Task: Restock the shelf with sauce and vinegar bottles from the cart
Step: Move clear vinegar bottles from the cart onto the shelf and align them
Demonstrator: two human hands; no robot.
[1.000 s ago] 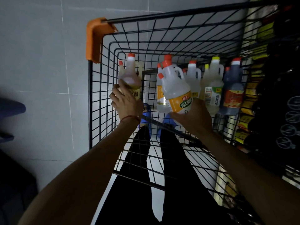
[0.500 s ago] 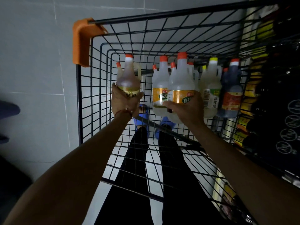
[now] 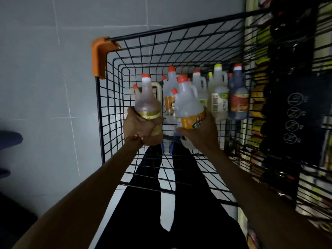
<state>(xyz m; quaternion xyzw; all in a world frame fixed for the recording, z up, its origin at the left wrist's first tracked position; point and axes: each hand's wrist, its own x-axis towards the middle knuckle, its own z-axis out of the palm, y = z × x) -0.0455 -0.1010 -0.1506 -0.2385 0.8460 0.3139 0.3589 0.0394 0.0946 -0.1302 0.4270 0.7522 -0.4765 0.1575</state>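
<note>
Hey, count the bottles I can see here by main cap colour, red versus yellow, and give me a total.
Red cap: 5 (amber bottle in left hand, orange-label bottle in right hand, rear bottle, clear bottle, dark bottle)
Yellow cap: 1 (pale bottle)
Total: 6 in view

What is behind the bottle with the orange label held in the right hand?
Behind the orange-label bottle in the right hand stand more clear red-capped bottles in the cart. It covers much of them, so their exact count and labels cannot be told.
</note>
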